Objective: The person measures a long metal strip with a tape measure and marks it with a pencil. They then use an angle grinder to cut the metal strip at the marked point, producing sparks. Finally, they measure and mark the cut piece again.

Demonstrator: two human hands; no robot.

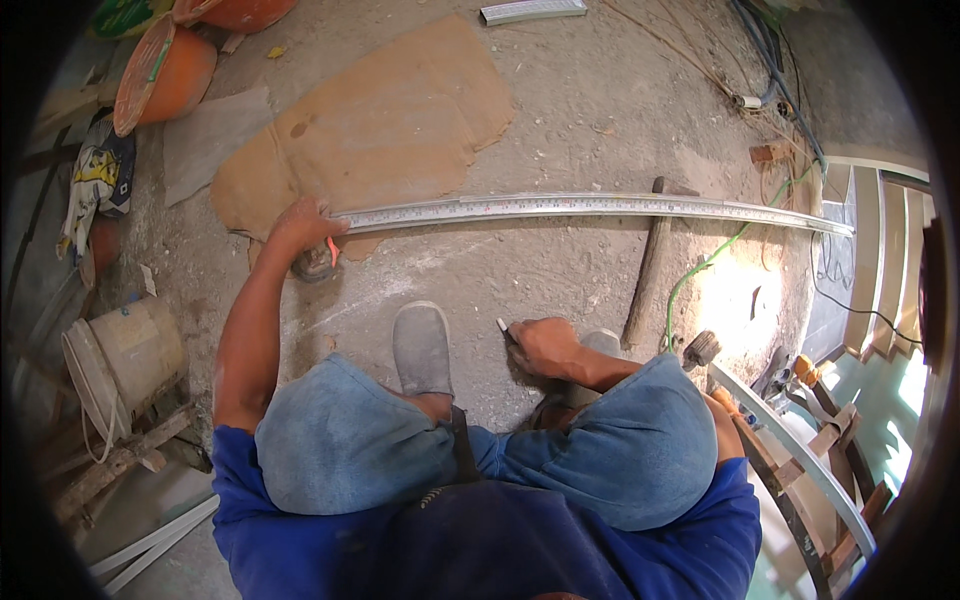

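Counted at the middle: two bare hands, one long marked strip, one short white stick. Left hand [300,228] closed over the near end of the silver-white measuring strip [560,205], thumb and fingers pinching. Just under that hand, one dark rounded object [314,264] with an orange-red tab; too shadowed to name. Right hand [545,345] curled low over the dusty floor [470,275], between the knees, pinching the white stick [502,325], tip pointing up and to the left; well apart from the strip. Cannot tell whether touching the floor with the knuckles.

Strip stretched from left hand to far right, beyond the feet, across one wooden handle [648,270]. Two grey shoes [422,345], toes toward the strip.

Near the left hand, one brown cardboard sheet [370,120], partly under the strip, and one paler sheet [215,140] beside the cardboard. Farther left, two orange tubs [170,80], one green tub [130,18], one dirty whitish bucket [135,350] tilted on its side, one crumpled bag [100,180]. To the right, one green cable [705,268] passing by the strip, and one reddish brick piece [768,154].

On the strip, fine graduations and small figures in black and red, too small to read surely. On the bag, yellow and dark printing, creased.
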